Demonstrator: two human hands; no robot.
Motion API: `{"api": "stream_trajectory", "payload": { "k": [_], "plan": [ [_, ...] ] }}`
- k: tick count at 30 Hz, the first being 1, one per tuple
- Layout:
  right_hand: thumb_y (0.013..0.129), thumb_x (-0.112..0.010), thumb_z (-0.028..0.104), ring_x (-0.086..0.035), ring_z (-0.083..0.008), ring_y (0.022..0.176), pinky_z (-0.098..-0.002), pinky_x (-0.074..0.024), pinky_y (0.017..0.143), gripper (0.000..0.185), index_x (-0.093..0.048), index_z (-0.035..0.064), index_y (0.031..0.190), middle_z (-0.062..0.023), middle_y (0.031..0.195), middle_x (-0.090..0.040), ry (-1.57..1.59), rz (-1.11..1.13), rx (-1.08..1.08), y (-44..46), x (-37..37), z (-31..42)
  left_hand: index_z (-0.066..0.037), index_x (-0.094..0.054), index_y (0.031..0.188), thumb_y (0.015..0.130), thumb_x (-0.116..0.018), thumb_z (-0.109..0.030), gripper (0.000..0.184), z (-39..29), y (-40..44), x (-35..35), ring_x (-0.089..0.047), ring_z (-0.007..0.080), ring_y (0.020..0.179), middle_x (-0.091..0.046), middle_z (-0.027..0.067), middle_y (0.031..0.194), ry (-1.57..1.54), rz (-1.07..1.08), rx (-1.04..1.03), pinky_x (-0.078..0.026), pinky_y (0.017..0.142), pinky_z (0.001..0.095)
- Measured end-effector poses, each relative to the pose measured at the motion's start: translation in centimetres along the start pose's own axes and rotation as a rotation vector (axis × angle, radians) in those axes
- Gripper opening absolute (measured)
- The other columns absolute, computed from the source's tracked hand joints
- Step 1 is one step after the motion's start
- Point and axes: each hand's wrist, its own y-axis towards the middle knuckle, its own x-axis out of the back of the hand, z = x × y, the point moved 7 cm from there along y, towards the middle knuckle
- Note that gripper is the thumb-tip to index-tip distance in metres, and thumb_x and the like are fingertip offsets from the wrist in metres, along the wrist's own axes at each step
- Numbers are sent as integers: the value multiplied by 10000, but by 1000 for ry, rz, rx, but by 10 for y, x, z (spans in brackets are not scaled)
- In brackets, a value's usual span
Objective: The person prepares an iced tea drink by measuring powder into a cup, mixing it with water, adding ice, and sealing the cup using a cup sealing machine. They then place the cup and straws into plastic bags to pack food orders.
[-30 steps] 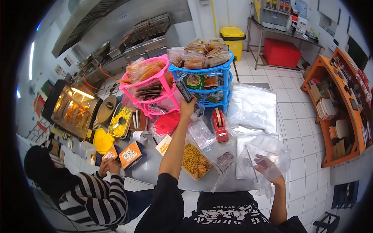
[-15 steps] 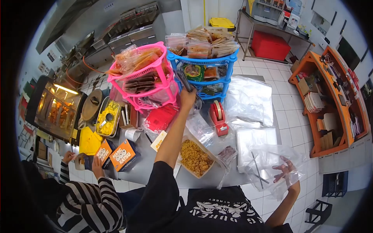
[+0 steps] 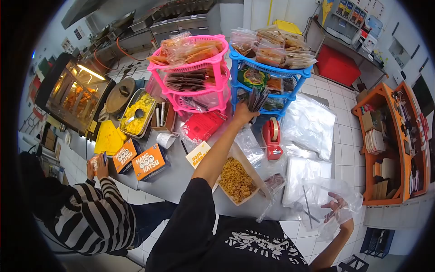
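Note:
My left hand (image 3: 244, 112) is closed round a bundle of dark, thin packets (image 3: 257, 100) in front of the blue tiered rack (image 3: 272, 70). Over at the right, my right hand (image 3: 334, 207) has its fingers spread inside or behind a clear plastic bag (image 3: 324, 199), in which thin dark sticks and a spoon-like piece show. Below my left forearm, an open paper box (image 3: 236, 183) holds noodles and chunks of food. A small clear bag with dark contents (image 3: 274, 182) lies beside that box. The red tape dispenser (image 3: 273, 139) stands right of my left hand.
A pink tiered rack (image 3: 190, 59), orange boxes (image 3: 149, 162), a tray of yellow food (image 3: 137, 113) and a red packet (image 3: 204, 126) stand on the left. Stacked clear bags (image 3: 308, 124) lie at right. A co-worker in striped sleeves (image 3: 93, 213) holds a box at far left.
My left hand has drawn the dark packets away from between the racks, to the front of the blue one. The bag on my right hand has shifted right. The view has turned.

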Motion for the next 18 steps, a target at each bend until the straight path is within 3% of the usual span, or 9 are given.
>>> {"api": "stream_trajectory", "payload": {
  "k": [1, 4, 7, 9, 11, 13, 15, 17, 18],
  "plan": [
    [907, -604, 382, -591, -181, 439, -274, -477, 435, 549, -465, 20, 1296, -159, 841, -682, -60, 62, -9, 4, 0, 3, -26, -651, 1039, 550, -849, -285, 587, 1, 0, 4, -570, 368, 1056, -642, 214, 1049, -14, 15, -2, -441, 943, 415],
    [912, -614, 327, -619, -173, 557, -289, -513, 536, 481, -514, -20, 1229, -129, 835, -686, -165, 192, -50, 15, -3, 51, -15, -647, 1067, 481, -873, -353, 713, 2, -1, 15, -576, 360, 1051, -640, 219, 1053, 74, 34, 49, -449, 941, 408],
    [918, -604, 334, -630, -158, 629, -276, -516, 552, 438, -556, -29, 1159, -122, 841, -689, -408, 455, 35, 49, -29, 95, 0, -638, 1100, 453, -876, -372, 784, 15, -1, 16, -589, 358, 1034, -640, 231, 1045, 122, 66, 81, -461, 927, 403],
    [931, -581, 325, -656, -176, 682, -292, -531, 615, 392, -587, -27, 1104, -130, 894, -688, -532, 596, -114, 94, -44, 82, 9, -631, 1118, 444, -874, -371, 811, 19, -4, 20, -597, 356, 1023, -637, 237, 1044, 115, 99, 72, -467, 920, 400],
    [925, -580, 300, -674, -210, 719, -332, -535, 687, 364, -604, -25, 1089, -129, 955, -683, -371, 780, -69, 138, -59, 64, 15, -625, 1135, 441, -871, -363, 827, 12, -11, 33, -601, 350, 1019, -630, 240, 1055, 92, 141, 55, -468, 920, 399],
    [897, -588, 203, -685, -265, 754, -368, -528, 736, 286, -635, -39, 1043, -184, 1016, -669, -439, 806, 13, 211, -38, 19, 20, -621, 1111, 585, -788, -263, 621, 29, -20, 44, -616, 335, 986, -640, 219, 1018, 20, 96, -17, -484, 896, 371],
    [847, -588, 91, -681, -301, 745, -373, -526, 745, 219, -655, -63, 988, -228, 931, -673, -1364, 520, 530, 241, -19, 45, 15, -625, 1076, 676, -723, -187, 459, 7, -53, 95, -631, 315, 943, -651, 198, 971, -57, 15, 10, -497, 860, 350],
    [819, -584, 69, -680, -265, 698, -370, -521, 743, 238, -653, -36, 1021, -198, 774, -673, -1225, 122, 348, 243, -11, 90, 0, -627, 992, 762, -594, -64, 241, 23, -107, 145, -652, 268, 810, -656, 152, 840, -134, -496, -101, -510, 766, 327],
    [824, -583, 66, -682, -261, 694, -367, -522, 743, 226, -661, -22, 1018, -178, 771, -683, -1123, -7, 382, 246, -9, 103, -10, -629, 976, 778, -585, -53, 208, 44, -133, 161, -650, 243, 797, -655, 140, 831, -185, -554, 28, -506, 757, 332]
  ]
}}
